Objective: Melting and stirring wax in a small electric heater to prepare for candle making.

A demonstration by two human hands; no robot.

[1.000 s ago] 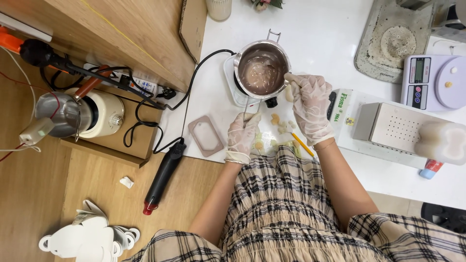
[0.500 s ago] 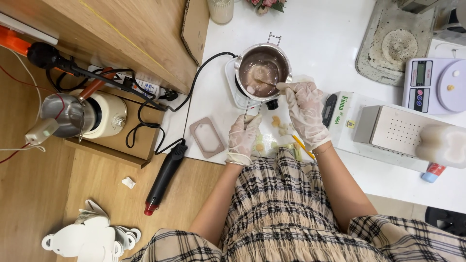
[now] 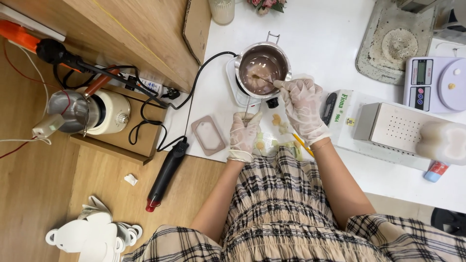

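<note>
Now right hand (image 3: 303, 104) has drawn its stick (image 3: 262, 78) deeper into pot (image 3: 262, 63).

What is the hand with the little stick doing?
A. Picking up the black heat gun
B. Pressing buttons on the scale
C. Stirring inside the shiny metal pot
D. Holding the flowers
C: the gloved right hand holds a thin stick whose tip dips into the pale liquid in the metal pot, while the left hand grips the pot's handle.
</note>
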